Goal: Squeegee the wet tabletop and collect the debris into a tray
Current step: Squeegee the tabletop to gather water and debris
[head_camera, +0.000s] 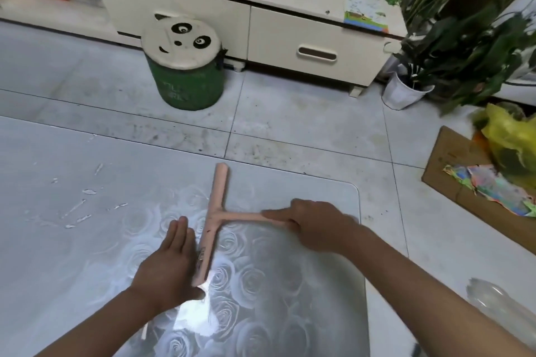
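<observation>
A pink T-shaped squeegee (217, 206) lies on the glass tabletop (72, 240), which has a rose pattern. Its blade runs away from me and its handle points right. My right hand (313, 226) is closed around the handle. My left hand (171, 264) lies flat, fingers together, just left of the blade's near end, its thumb side touching the blade. Water streaks and small white bits of debris (78, 211) are scattered on the table to the left of the blade. No tray is in view.
Beyond the table's far edge is a tiled floor with a green bin (185, 78) under a panda-face lid. A cream cabinet (290, 32) stands behind it. Potted plants (435, 61), cardboard (452, 182) and a yellow bag (513, 139) sit at the right. A clear bottle (493, 304) lies near right.
</observation>
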